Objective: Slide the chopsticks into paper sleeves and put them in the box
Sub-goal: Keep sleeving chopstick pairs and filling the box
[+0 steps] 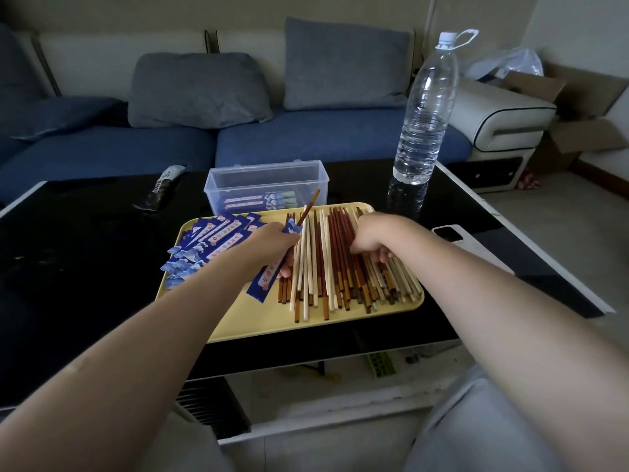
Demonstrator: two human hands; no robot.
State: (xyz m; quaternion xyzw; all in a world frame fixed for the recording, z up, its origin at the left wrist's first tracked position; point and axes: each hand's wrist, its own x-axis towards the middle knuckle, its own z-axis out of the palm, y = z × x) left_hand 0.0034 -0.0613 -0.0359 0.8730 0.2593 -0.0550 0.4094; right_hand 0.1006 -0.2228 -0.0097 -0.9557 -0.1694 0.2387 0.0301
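Chopsticks lie in a big pile on the yellow tray, right side. Paper sleeves sit on the tray's left side. The clear box is just behind the tray w/ a few filled sleeves in it.

Your left hand grips one blue sleeve w/ a brown stick poking out its far end. Your right hand has fingers curled down into the pile; can't tell if it has one yet.

Sticks are light, stiff & smooth, so they prob. roll. Pinch one near its thick end. Sleeve paper is thin & bends easy, so hold it soft near the open end.
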